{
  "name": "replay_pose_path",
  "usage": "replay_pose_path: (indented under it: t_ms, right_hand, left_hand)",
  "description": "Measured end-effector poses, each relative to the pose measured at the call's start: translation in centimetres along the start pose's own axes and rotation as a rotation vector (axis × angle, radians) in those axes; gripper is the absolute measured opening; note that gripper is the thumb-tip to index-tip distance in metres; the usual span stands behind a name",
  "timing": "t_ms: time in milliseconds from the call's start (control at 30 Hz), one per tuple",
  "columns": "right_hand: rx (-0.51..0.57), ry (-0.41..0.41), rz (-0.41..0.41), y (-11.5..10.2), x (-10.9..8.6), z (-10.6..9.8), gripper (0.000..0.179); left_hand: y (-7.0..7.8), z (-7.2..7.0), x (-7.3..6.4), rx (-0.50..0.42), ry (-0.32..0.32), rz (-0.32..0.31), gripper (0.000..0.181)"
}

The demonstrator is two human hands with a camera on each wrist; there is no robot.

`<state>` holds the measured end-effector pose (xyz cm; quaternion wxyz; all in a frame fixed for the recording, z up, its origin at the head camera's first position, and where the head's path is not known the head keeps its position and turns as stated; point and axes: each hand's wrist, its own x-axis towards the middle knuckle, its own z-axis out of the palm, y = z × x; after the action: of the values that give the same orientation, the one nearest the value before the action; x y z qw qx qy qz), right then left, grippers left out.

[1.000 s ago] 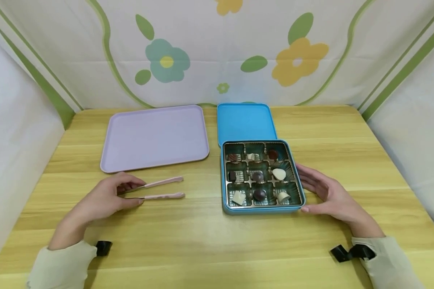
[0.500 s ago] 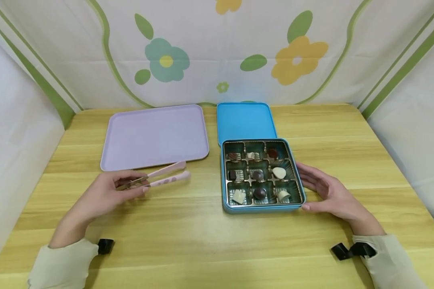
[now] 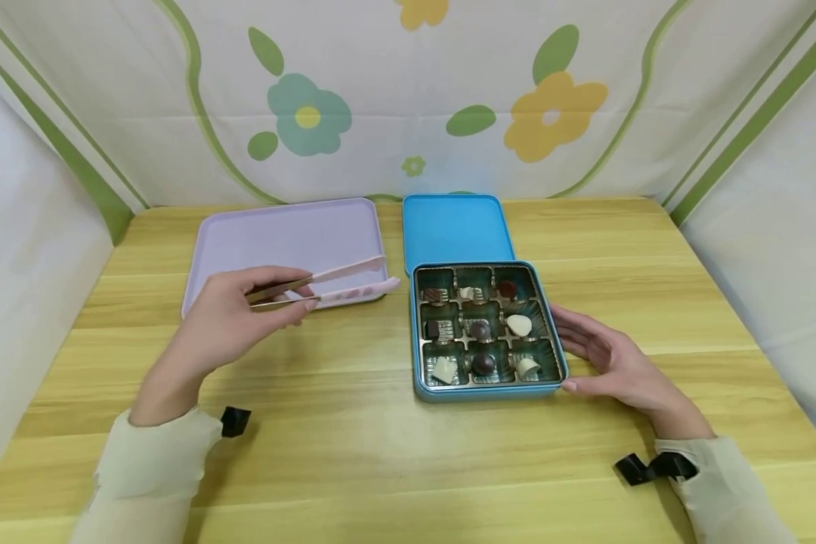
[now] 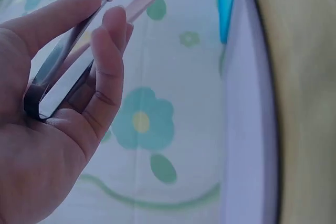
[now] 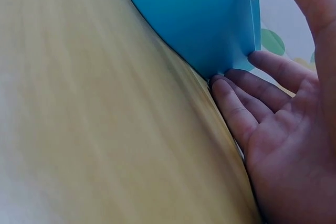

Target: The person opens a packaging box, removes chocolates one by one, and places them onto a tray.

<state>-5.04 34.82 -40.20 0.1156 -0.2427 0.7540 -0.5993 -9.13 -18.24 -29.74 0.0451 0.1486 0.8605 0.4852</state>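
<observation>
In the head view my left hand [image 3: 234, 306] pinches a pair of tongs [image 3: 353, 291] with a metal bend and pale pink tips. The tips are spread apart with nothing between them, raised over the near right part of the lilac tray [image 3: 279, 234]. The left wrist view shows the tongs [image 4: 68, 77] lying between thumb and fingers. My right hand [image 3: 619, 370] touches the right side of a blue tin [image 3: 489, 393] with extended fingers, the thumb by its near corner. Chocolates, dark ones [image 3: 483, 364] and white ones [image 3: 519, 326], sit in the tin's divided insert.
Behind the tin lies its flat blue lid [image 3: 455, 230], partly under or behind the tin's far edge. Everything stands on a wooden table [image 3: 353, 453]. A flower-printed cloth [image 3: 381, 91] closes off the back, with white cloth at both sides.
My left hand has lifted the tongs from low over the table and carried them forward and right, to the tray's near edge. The right hand stays at the tin.
</observation>
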Motion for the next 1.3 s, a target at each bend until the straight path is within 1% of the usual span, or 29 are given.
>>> replay_pose_path:
  t_ms: [33,100,200,300,367,433,600,700,933,1133,1200,1300]
  right_hand:
    - [0.001,0.0,0.001,0.0,0.0,0.0,0.099]
    - [0.003,0.004,0.008,0.0,0.0,-0.1,0.098]
    - [0.008,0.006,0.019,-0.1,0.0,0.0,0.099]
    - [0.01,0.004,0.016,-0.2,0.0,0.1,0.101]
    - [0.01,0.001,0.011,-0.2,0.0,0.3,0.104]
    - [0.007,0.0,0.008,-0.1,0.0,0.4,0.105]
    - [0.001,0.009,0.024,-0.1,0.0,0.5,0.106]
    - [-0.001,0.018,0.039,-0.1,-0.1,0.3,0.106]
    - [0.001,0.03,0.055,-0.1,-0.2,0.2,0.105]
    - [0.006,0.021,0.069,-0.1,0.0,0.3,0.104]
    - [0.008,0.021,0.067,-0.2,0.0,0.3,0.104]
    - [0.013,0.024,0.063,-0.2,0.0,0.3,0.105]
  left_hand:
    - [0.4,0.3,0.5,0.03,0.004,0.028,0.028]
    - [1.1,0.9,1.5,0.061,0.0,0.075,0.025]
    - [2.1,1.8,3.0,0.071,-0.026,0.12,0.024]
    - [3.0,2.8,4.1,0.047,-0.077,0.121,0.026]
    - [3.4,3.3,4.7,0.033,-0.105,0.11,0.026]
    - [3.7,3.9,5.1,0.034,-0.108,0.103,0.026]
    - [3.9,4.7,5.7,0.058,-0.066,0.093,0.021]
    - [4.0,5.0,6.1,0.057,-0.075,0.091,0.02]
    - [4.6,5.4,7.0,0.105,-0.122,0.123,0.018]
    - [4.1,5.7,7.8,0.124,-0.177,0.092,0.018]
    - [4.2,5.9,8.1,0.162,-0.202,0.11,0.018]
    - [5.1,6.2,8.8,0.235,-0.248,0.16,0.017]
